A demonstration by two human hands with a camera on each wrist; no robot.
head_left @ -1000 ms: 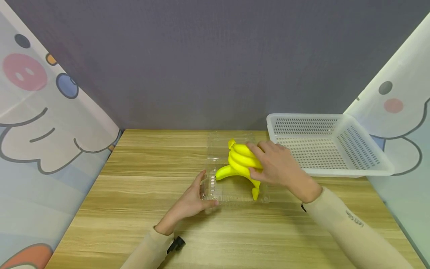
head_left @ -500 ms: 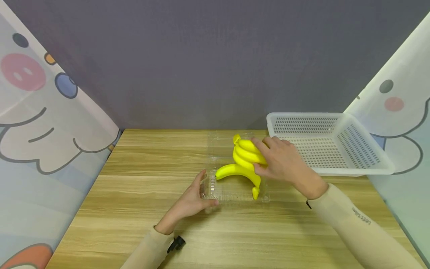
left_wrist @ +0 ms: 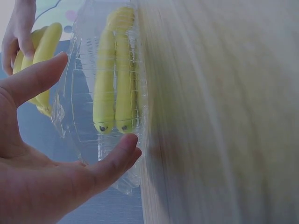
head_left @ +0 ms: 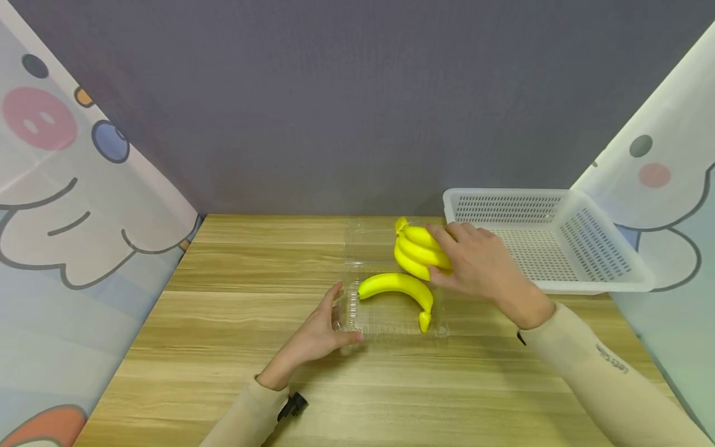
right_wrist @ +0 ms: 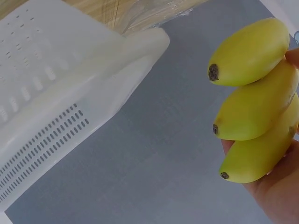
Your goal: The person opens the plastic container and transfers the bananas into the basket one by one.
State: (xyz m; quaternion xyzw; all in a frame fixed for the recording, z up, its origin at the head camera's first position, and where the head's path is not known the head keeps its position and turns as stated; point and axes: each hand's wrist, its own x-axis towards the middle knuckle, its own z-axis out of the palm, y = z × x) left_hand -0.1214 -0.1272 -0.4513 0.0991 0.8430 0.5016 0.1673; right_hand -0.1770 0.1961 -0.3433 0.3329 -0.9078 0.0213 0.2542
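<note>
Held up over the back of a clear plastic clamshell box (head_left: 380,329) is a yellow banana bunch (head_left: 416,248), gripped by my right hand (head_left: 475,264). Three banana tips of that bunch (right_wrist: 254,102) show in the right wrist view. Inside the box lie more bananas (head_left: 399,285); from above one curved banana shows, while the left wrist view shows two banana ends (left_wrist: 110,88) one above the other through the clear wall. My left hand (head_left: 315,332) rests at the box's near left corner, thumb and fingers spread apart. The box lid lies folded back behind it.
A white perforated plastic basket (head_left: 547,285) stands at the back right, beside the right hand. The wooden table (head_left: 251,279) ends at a grey back wall (head_left: 335,124). Cartoon-printed panels (head_left: 84,217) flank both sides.
The bunch in my right hand has moved up and to the right, away from the bananas in the box. My left hand and the box stay in place.
</note>
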